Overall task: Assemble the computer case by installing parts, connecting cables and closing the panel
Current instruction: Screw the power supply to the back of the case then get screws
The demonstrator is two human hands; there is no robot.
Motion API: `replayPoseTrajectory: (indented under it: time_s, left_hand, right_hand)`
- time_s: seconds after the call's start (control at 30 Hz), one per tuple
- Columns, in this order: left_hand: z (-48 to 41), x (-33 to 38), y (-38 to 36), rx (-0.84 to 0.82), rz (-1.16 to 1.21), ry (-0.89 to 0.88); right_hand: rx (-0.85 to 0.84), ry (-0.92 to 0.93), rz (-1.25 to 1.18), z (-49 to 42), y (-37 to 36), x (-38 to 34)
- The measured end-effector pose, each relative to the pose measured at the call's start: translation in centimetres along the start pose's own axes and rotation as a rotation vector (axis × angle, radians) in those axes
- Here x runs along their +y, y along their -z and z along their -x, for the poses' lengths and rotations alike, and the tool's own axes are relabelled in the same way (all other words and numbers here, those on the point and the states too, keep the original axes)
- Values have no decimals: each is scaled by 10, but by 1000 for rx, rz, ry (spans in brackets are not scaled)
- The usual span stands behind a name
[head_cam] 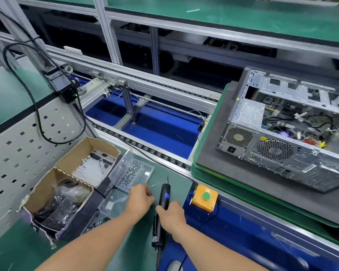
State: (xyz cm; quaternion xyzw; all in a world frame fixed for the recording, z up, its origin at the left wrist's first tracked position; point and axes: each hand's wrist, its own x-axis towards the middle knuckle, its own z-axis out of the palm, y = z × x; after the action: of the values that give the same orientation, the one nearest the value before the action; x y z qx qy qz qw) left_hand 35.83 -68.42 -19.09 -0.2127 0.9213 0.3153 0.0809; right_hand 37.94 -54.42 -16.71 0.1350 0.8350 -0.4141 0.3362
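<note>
A: Hands?
B: Right hand [171, 211] wraps the driver [163, 194] mid-barrel, bit pointing away, tool low over the mat [177, 189]. Left hand [140, 196] is just beside it, fingers curled down next to the screw tray [132, 172]. Whether they pinch a screw, cannot tell.
A: Case?
B: Case [274, 150] is well off to the right and ahead of the right hand, lying on a grey pad [213, 143]. Side open, cables [309, 124] loose inside, panel not on.
A: Step, by your reading?
B: Likely fetching screw and driver for a fastening. Seat one screw on the bit before travelling and keep it level. Mind the cord [158, 258] trailing back toward the body. At the case, clear cables off the hole, hold the driver square, start slow.
A: Hazard?
B: Button box [204, 199] sits just right of the right hand; swing above it.
</note>
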Motion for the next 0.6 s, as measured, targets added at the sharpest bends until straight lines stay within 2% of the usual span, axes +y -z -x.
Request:
replayPoseTrajectory:
  time_s: [0.07,0.13,0.23,0.3,0.4,0.6]
  left_hand:
    - [-1,4,0,25,143,93]
    - [-4,12,1,5,461,243]
    - [-11,36,9,-212,1069,446]
    - [-19,57,15,-350,1261,472]
    - [-27,90,17,-419,1360,440]
    - [-32,148,2,-501,1295,342]
  right_hand:
    - [-6,17,-33,1,5,5]
    - [-4,42,-50,4,10,10]
    - [-4,93,-153,9,20,15]
    - [30,139,-248,12,30,17]
    - [101,200,-330,16,53,22]
    - [119,289,-362,35,100,35]
